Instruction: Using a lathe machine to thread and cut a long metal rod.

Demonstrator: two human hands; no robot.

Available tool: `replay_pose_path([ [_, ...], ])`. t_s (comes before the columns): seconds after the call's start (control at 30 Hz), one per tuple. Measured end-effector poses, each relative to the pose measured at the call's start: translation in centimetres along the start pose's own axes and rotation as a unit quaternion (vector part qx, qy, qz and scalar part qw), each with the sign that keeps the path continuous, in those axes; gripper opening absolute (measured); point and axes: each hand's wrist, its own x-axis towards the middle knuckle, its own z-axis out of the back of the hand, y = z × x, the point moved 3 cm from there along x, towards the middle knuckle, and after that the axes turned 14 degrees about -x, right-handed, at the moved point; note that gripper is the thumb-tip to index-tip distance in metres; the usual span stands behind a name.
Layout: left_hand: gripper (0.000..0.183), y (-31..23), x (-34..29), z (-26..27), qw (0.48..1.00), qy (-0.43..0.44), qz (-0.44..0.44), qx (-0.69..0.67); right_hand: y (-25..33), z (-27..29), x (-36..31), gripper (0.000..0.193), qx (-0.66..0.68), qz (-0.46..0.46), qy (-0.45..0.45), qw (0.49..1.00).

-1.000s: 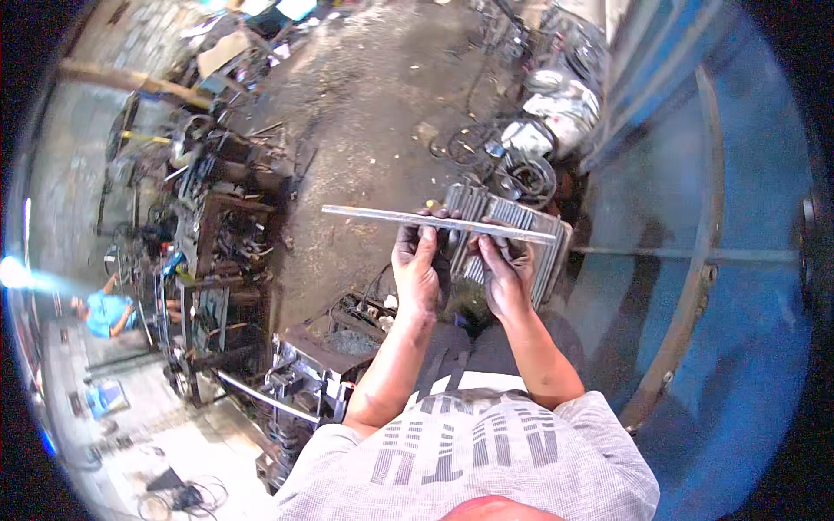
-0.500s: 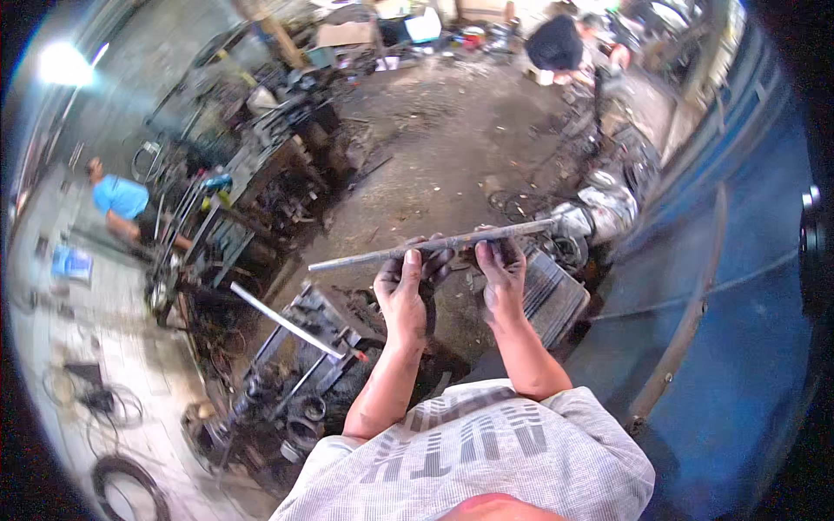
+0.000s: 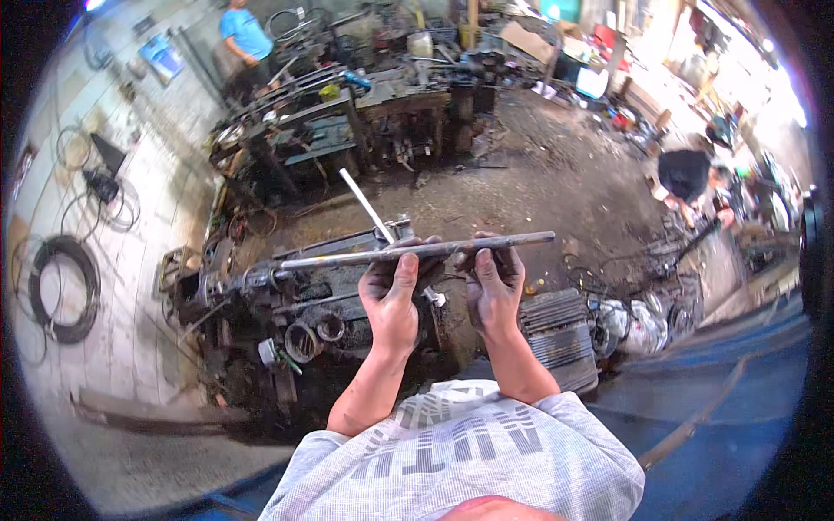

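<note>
A long, slim metal rod (image 3: 334, 259) lies almost level across both hands, its left end brighter and its right end darker. My left hand (image 3: 393, 295) is closed round the rod left of its middle, thumb on the near side. My right hand (image 3: 497, 291) grips it further right, the thumb below the rod and the fingers behind. The fingers of both hands are dark with grime. Beyond my left hand, a pale straight bar (image 3: 367, 205) slants up from a greasy machine (image 3: 295, 300) with metal rails and round rings.
A ribbed metal block (image 3: 558, 334) stands right of my right arm. Across the dirt floor (image 3: 452, 198) is a cluttered workbench (image 3: 404, 106), with a person in a blue shirt (image 3: 245, 36) behind it. Another person in dark clothing (image 3: 684, 176) is low down at the far right.
My view has turned left, bringing the machine and the white wall further in. Both hands keep hold of the rod, which now lies closer to level in the picture.
</note>
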Motion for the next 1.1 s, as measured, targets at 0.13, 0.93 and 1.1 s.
replay_pose_path([
  [0.13,0.020,-1.1,0.4,0.7,0.997,-0.012,-0.058,-0.042,-1.1,-2.7,0.9,0.023,0.004,-0.034,0.093,0.995],
  [0.93,0.114,-8.9,1.8,6.2,0.923,0.032,-0.333,-0.190,-3.8,-11.0,2.5,0.021,0.068,-0.200,0.227,0.951],
  [1.1,0.128,-11.2,2.0,7.6,0.884,-0.044,-0.313,-0.345,-3.0,-11.2,2.5,0.020,0.084,-0.176,0.236,0.952],
])
